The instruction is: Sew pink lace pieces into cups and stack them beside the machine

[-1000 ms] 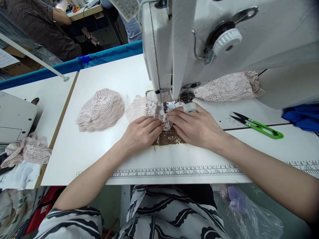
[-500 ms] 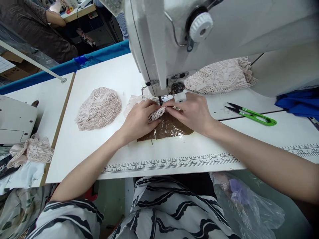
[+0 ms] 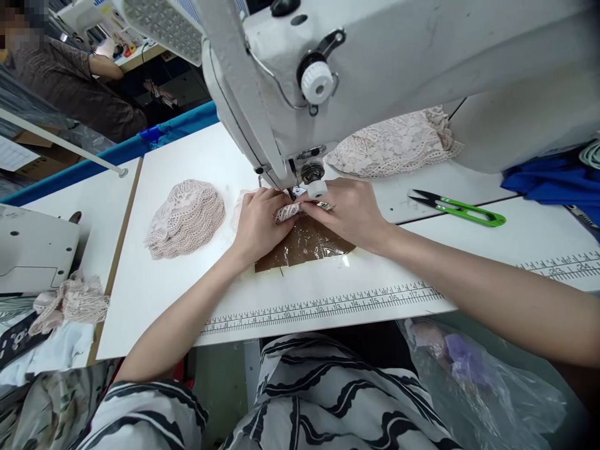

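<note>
Under the needle area of the sewing machine [image 3: 375,69], a small piece of pale pink lace [image 3: 287,213] is pinched up. My left hand [image 3: 262,222] is closed on it from the left, thumb below and fingers above. From the right, my right hand [image 3: 351,209] grips the lace's edge between thumb and fingertips, close to the needle. A small shiny gold-coloured bit [image 3: 325,205] shows by its fingers; I cannot make out what it is. Brown tape-like sheet [image 3: 309,244] covers the tabletop just below both hands.
A stack of lace pieces [image 3: 187,219] lies to the left. More lace [image 3: 398,144] rests behind the machine head. Green thread snips [image 3: 464,209] and blue cloth [image 3: 553,187] are at the right. A printed ruler [image 3: 319,309] runs along the front edge. Another person [image 3: 70,81] sits at the far left.
The view has shifted, so the machine head appears farther left and more of it shows. My hands stay on the lace at the needle, with less of the lace showing between them.
</note>
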Demonstrator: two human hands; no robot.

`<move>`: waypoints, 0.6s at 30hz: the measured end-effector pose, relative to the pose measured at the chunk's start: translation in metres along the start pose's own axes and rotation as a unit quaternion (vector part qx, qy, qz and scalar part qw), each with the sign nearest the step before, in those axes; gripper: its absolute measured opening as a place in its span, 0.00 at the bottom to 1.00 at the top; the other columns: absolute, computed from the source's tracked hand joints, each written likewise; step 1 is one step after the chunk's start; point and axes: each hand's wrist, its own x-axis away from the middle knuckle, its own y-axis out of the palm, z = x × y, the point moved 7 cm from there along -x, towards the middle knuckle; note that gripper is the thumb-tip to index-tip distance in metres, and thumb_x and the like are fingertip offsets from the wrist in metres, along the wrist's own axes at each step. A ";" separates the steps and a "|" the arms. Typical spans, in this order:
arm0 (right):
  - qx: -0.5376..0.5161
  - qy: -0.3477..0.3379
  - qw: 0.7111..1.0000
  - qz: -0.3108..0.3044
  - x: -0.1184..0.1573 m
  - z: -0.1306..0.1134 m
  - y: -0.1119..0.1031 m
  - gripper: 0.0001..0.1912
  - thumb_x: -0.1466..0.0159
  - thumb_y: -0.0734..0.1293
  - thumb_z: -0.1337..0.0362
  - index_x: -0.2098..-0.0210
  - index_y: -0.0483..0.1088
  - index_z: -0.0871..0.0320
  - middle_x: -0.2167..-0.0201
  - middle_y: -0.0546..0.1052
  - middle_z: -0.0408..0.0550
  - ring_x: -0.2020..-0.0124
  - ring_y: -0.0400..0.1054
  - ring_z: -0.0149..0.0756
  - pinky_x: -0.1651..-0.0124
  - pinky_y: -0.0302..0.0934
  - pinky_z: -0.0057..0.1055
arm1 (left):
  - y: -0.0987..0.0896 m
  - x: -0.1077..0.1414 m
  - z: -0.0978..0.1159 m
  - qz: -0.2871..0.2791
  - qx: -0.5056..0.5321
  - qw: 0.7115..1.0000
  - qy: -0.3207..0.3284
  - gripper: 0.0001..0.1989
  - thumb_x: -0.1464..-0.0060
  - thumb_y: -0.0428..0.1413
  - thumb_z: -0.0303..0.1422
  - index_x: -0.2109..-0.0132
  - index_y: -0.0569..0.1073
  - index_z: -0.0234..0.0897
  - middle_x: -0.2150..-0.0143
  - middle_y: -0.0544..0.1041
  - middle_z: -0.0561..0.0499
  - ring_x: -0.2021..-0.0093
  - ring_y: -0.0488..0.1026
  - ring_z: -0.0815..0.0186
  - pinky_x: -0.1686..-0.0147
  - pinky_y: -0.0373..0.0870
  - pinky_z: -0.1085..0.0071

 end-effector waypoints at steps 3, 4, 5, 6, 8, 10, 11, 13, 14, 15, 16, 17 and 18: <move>0.002 -0.007 1.000 0.014 0.002 -0.001 -0.002 0.11 0.31 0.65 0.61 0.61 0.81 0.56 0.71 0.81 0.44 0.70 0.74 0.35 0.70 0.55 0.30 | -0.005 0.001 0.001 0.041 -0.022 0.999 0.027 0.06 0.41 0.60 0.36 0.58 0.79 0.42 0.58 0.80 0.50 0.54 0.73 0.55 0.52 0.65 0.56; 0.003 -0.014 1.000 0.023 0.003 -0.002 -0.003 0.11 0.31 0.65 0.61 0.61 0.81 0.55 0.71 0.81 0.43 0.70 0.74 0.34 0.71 0.55 0.30 | -0.007 0.003 0.002 0.053 -0.029 0.997 0.045 0.05 0.40 0.59 0.35 0.59 0.79 0.42 0.59 0.80 0.50 0.55 0.73 0.56 0.53 0.65 0.55; 0.003 -0.027 0.999 0.029 0.005 -0.005 -0.005 0.11 0.31 0.65 0.62 0.62 0.81 0.55 0.71 0.81 0.43 0.71 0.73 0.34 0.71 0.55 0.30 | -0.009 0.004 0.004 0.060 -0.038 0.995 0.069 0.05 0.39 0.58 0.34 0.60 0.79 0.43 0.59 0.80 0.51 0.56 0.73 0.56 0.53 0.65 0.55; 0.002 -0.049 0.998 0.029 0.007 -0.008 -0.006 0.10 0.31 0.65 0.62 0.62 0.81 0.55 0.71 0.82 0.42 0.71 0.73 0.33 0.71 0.57 0.30 | -0.010 0.007 0.007 0.059 -0.049 0.992 0.097 0.06 0.39 0.57 0.32 0.60 0.79 0.44 0.58 0.81 0.51 0.55 0.74 0.57 0.52 0.65 0.55; 0.005 -0.110 0.994 0.018 0.014 -0.019 -0.007 0.11 0.31 0.65 0.65 0.64 0.80 0.55 0.69 0.82 0.42 0.68 0.75 0.33 0.66 0.62 0.31 | -0.011 0.017 0.016 0.055 -0.080 0.983 0.157 0.07 0.38 0.56 0.30 0.58 0.80 0.45 0.55 0.81 0.51 0.53 0.74 0.56 0.51 0.65 0.54; 0.028 -0.175 0.984 -0.005 0.021 -0.029 -0.007 0.13 0.31 0.63 0.69 0.66 0.79 0.56 0.66 0.83 0.43 0.62 0.76 0.34 0.59 0.65 0.33 | -0.012 0.031 0.025 0.060 -0.124 0.971 0.196 0.09 0.37 0.56 0.30 0.53 0.79 0.43 0.51 0.81 0.49 0.50 0.73 0.55 0.50 0.65 0.53; 0.048 -0.199 0.979 -0.012 0.024 -0.034 -0.007 0.14 0.31 0.62 0.72 0.66 0.79 0.56 0.66 0.83 0.43 0.60 0.76 0.34 0.56 0.66 0.33 | -0.012 0.037 0.028 0.067 -0.145 0.966 0.203 0.11 0.37 0.56 0.29 0.50 0.78 0.42 0.49 0.81 0.48 0.49 0.74 0.54 0.50 0.65 0.53; 0.086 -0.232 0.969 -0.014 0.028 -0.040 -0.007 0.16 0.32 0.61 0.76 0.66 0.79 0.56 0.66 0.83 0.43 0.59 0.76 0.34 0.53 0.67 0.34 | -0.012 0.047 0.032 0.074 -0.172 0.962 0.197 0.13 0.37 0.56 0.28 0.46 0.76 0.39 0.45 0.79 0.48 0.48 0.74 0.55 0.50 0.65 0.55; 0.099 -0.242 0.965 -0.015 0.029 -0.042 -0.008 0.16 0.33 0.61 0.77 0.65 0.79 0.56 0.66 0.83 0.43 0.59 0.76 0.34 0.51 0.67 0.34 | -0.011 0.050 0.033 0.070 -0.174 0.963 0.194 0.14 0.36 0.55 0.28 0.44 0.75 0.39 0.44 0.78 0.47 0.46 0.74 0.55 0.49 0.65 0.55; 0.107 -0.248 0.963 -0.014 0.029 -0.043 -0.008 0.16 0.33 0.61 0.77 0.65 0.79 0.56 0.65 0.83 0.43 0.59 0.76 0.34 0.50 0.67 0.35 | -0.010 0.051 0.034 0.063 -0.171 0.964 0.193 0.15 0.36 0.55 0.28 0.43 0.74 0.38 0.43 0.78 0.47 0.44 0.73 0.55 0.48 0.65 0.55; 0.112 -0.251 0.961 -0.012 0.029 -0.044 -0.009 0.16 0.33 0.61 0.77 0.65 0.79 0.56 0.65 0.83 0.43 0.59 0.76 0.34 0.49 0.67 0.35 | -0.008 0.052 0.035 0.056 -0.167 0.965 0.194 0.15 0.36 0.55 0.28 0.43 0.73 0.37 0.43 0.78 0.47 0.43 0.73 0.55 0.47 0.65 0.55; 0.115 -0.251 0.961 -0.014 0.029 -0.044 -0.009 0.16 0.33 0.62 0.77 0.64 0.79 0.56 0.64 0.84 0.43 0.59 0.77 0.34 0.48 0.67 0.35 | -0.007 0.052 0.035 0.050 -0.163 0.965 0.197 0.15 0.35 0.55 0.28 0.43 0.73 0.36 0.43 0.78 0.46 0.41 0.72 0.55 0.46 0.65 0.55; 0.117 -0.250 0.961 -0.017 0.028 -0.044 -0.008 0.15 0.33 0.62 0.77 0.64 0.78 0.56 0.64 0.84 0.42 0.59 0.77 0.33 0.47 0.67 0.35 | -0.007 0.052 0.034 0.047 -0.160 0.965 0.200 0.15 0.35 0.54 0.28 0.43 0.73 0.35 0.43 0.78 0.45 0.40 0.72 0.54 0.46 0.65 0.55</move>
